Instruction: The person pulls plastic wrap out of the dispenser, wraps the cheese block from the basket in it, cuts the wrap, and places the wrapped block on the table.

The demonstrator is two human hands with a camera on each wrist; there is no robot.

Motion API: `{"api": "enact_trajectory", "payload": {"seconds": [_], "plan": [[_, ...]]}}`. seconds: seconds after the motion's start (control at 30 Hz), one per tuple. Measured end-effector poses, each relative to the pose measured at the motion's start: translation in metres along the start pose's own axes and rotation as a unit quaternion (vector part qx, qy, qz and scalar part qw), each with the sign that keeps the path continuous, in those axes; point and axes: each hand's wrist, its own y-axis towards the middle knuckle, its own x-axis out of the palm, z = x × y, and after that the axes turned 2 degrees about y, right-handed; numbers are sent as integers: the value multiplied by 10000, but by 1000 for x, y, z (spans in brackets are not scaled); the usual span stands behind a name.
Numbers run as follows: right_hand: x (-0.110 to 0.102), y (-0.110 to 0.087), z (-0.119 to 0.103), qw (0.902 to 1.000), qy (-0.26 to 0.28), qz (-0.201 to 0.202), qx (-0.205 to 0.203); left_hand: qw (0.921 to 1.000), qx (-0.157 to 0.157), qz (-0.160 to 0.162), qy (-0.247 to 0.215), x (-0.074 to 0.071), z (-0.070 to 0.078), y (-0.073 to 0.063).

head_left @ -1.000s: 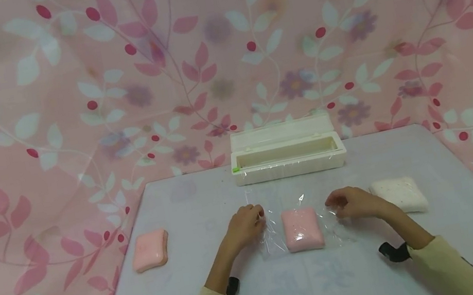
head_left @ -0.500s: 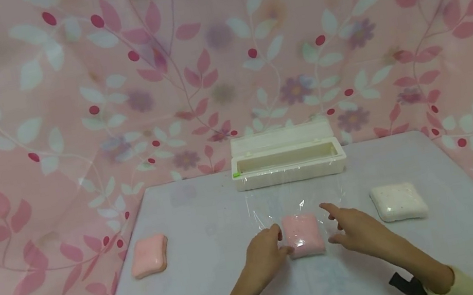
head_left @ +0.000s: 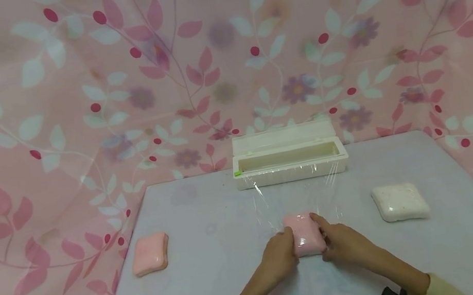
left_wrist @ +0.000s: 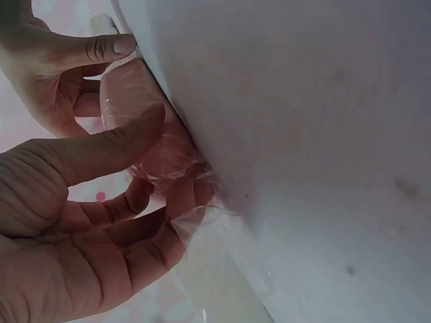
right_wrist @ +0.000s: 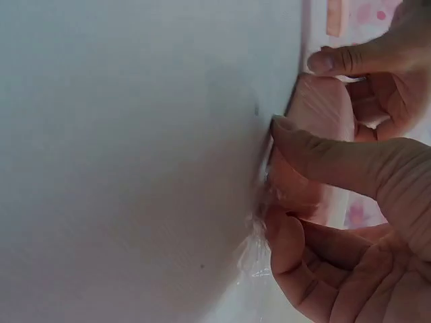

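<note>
A pink, pillow-shaped square block (head_left: 307,240) sits at the middle front, covered by clear cling film (head_left: 296,195). My left hand (head_left: 279,255) grips its left side, and my right hand (head_left: 343,242) holds the right side. In the left wrist view, the left thumb lies across the pink block (left_wrist: 124,91) while the fingers curl at its edge, against crumpled film (left_wrist: 209,222). The right wrist view has the right thumb on the pink block (right_wrist: 323,101) and curled fingers beside bunched film (right_wrist: 254,252). The block's underside is hidden.
Behind the hands stands a long white box (head_left: 292,173) with its lid raised and film stretching from its front. Another pink block (head_left: 150,254) lies at the left, a white speckled block (head_left: 399,202) at the right. A floral curtain (head_left: 223,66) surrounds the white-covered table (head_left: 213,287).
Both hands were out beside the block at the film's sides; they moved nearer and inward and now grip the block from both sides. The film is pulled into creases toward the box.
</note>
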Motion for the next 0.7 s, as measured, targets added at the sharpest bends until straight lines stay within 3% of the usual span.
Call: {"api": "enact_trajectory", "payload": {"seconds": [0.13,0.27,0.4,0.57,0.7], "plan": [[2,-3,1,9990,-333,183,-240,10000,30,19,76,2,0,1],[-10,-3,4,9967,-454,187,-652,9999,42,-21,-112,-5,-3,5],[-32,5,7,9951,91,-212,-960,9964,-104,-226,-806,-22,-8,13],[-61,28,9,9906,838,-525,-944,9826,-485,-400,-1748,-45,-15,36],[-71,52,13,9903,1126,-390,-711,9814,-724,-181,-1770,-55,-20,57]]}}
